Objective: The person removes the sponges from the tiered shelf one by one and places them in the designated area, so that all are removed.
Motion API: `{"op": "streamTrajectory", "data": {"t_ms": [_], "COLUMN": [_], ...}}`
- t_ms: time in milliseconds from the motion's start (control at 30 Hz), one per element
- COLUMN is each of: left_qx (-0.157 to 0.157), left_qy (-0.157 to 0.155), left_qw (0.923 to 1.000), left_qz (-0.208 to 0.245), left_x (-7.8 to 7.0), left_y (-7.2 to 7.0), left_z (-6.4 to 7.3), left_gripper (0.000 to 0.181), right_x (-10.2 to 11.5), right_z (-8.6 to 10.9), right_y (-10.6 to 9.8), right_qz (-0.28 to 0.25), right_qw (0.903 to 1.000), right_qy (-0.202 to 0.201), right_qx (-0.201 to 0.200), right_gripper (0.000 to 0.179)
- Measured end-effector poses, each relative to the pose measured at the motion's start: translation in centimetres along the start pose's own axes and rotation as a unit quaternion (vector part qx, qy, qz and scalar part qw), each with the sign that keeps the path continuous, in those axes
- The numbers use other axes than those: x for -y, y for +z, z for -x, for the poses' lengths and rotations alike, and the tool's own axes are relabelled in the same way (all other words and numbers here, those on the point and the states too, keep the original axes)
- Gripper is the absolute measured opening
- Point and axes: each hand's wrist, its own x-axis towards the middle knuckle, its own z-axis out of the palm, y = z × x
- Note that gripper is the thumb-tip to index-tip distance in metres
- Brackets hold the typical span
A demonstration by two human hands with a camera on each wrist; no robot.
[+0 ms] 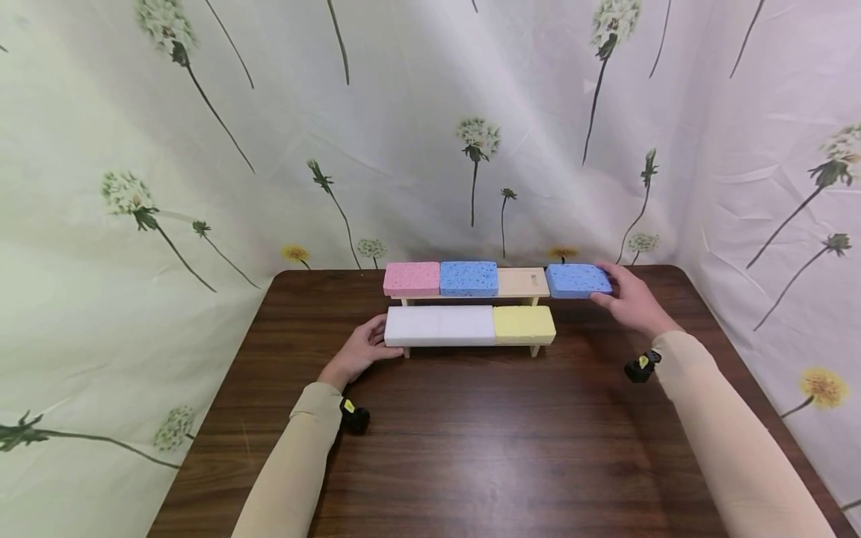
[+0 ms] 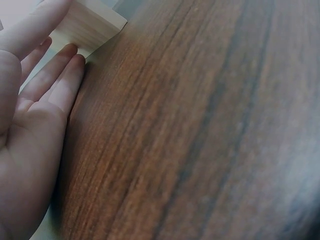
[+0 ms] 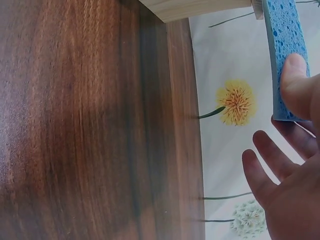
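In the head view, my right hand (image 1: 631, 300) pinches the right end of a speckled blue sponge (image 1: 578, 281), thumb on one side and fingers on the other. The sponge is level, close to the right end of the rear wooden shelf (image 1: 523, 282). A pink sponge (image 1: 412, 279) and another blue sponge (image 1: 468, 278) lie side by side on that shelf. My left hand (image 1: 361, 350) holds the left end of the front wooden shelf (image 1: 471, 344), its thumb along the front. White sponge blocks (image 1: 439, 326) and a yellow sponge (image 1: 525, 324) lie on this lower shelf.
Both shelves stand on short legs near the back of the dark brown wooden table (image 1: 471, 448). A white curtain (image 1: 417, 149) with dandelion prints hangs behind the table and along its sides. Bare wood shows at the rear shelf's right end.
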Motion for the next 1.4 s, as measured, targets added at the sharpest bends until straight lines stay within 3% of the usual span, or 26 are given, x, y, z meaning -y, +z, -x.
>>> {"op": "streamTrajectory", "data": {"t_ms": [767,1400], "left_qx": [0.001,-0.003], "left_qy": [-0.004,-0.002], "left_qw": [1.0,1.0], "left_qz": [-0.005,0.006], "left_x": [0.1,0.2], "left_y": [0.1,-0.1], "left_z": [0.0,-0.1], "left_gripper": [0.081,0.08], "right_x": [-2.5,-3.0], "right_z": [-0.2,-0.8], "right_y": [1.9,3.8], "right_qz": [0.043,0.066], "right_qw": [0.9989,0.9954], "right_qy": [0.0,0.062], "right_qx": [-0.019,0.03], "right_gripper": [0.062,0.067]}}
